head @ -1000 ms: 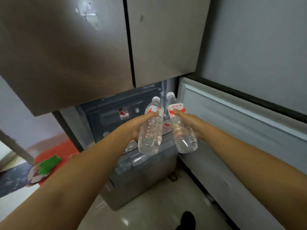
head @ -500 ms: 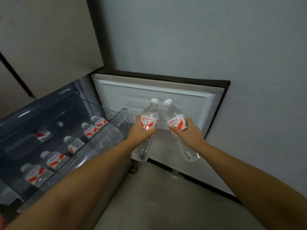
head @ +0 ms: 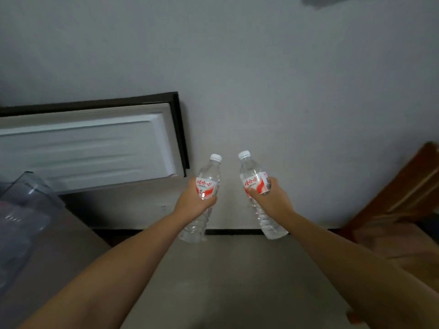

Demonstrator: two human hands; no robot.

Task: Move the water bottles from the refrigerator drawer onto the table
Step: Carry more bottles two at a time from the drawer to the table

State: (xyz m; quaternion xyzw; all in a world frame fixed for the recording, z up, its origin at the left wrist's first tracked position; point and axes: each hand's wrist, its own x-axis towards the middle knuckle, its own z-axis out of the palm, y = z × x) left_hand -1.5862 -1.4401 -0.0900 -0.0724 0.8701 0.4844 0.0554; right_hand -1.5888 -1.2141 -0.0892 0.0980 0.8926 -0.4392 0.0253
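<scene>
The left hand [head: 195, 202] is gripping the left water bottle [head: 202, 200] around its label band, fingers curling over the front; the right hand [head: 270, 202] is gripping the right water bottle [head: 260, 197] likewise, thumb lying across the lower edge of the label. Both bottles are being held in the air in front of a pale grey wall [head: 285, 79], white caps pointing up and slightly away, bases tilting toward the person, the two well apart from each other. Each is showing clear plastic, clear contents and a white-and-red label bearing red Chinese characters; the smaller print beneath is proving too blurred to read, and the hands are covering part of each label. To the left, the open refrigerator door [head: 90, 148] is showing its white ribbed inner panel with a dark edge, its left end running out of frame. At the far left a transparent refrigerator drawer [head: 26, 193] is showing only one corner, its contents too smeared to make out. At the right edge a brown wooden piece of furniture [head: 403, 198] is sitting partly cut off, its kind unclear. Below, a beige floor [head: 225, 281] is meeting a dark skirting line.
</scene>
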